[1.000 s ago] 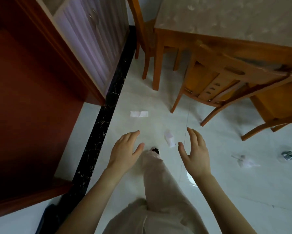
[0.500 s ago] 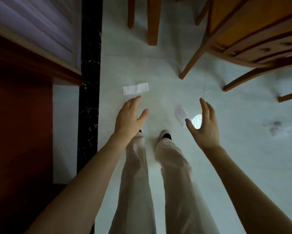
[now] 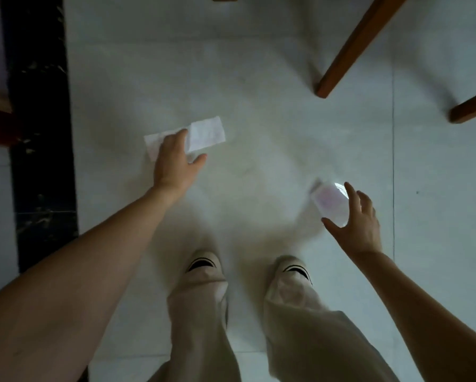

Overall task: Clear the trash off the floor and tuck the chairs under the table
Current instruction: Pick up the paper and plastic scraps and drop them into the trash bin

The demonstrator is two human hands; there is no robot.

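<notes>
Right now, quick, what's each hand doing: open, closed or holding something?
Left hand: open, fingers over the white paper strip, no grip seen.
Right hand: open, spread beside the small wrapper, holding nothing.

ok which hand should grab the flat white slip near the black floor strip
Left. The left hand is over the flat white slip, fingers across its middle. The right hand is away to the side, open beside the pale wrapper.
</notes>
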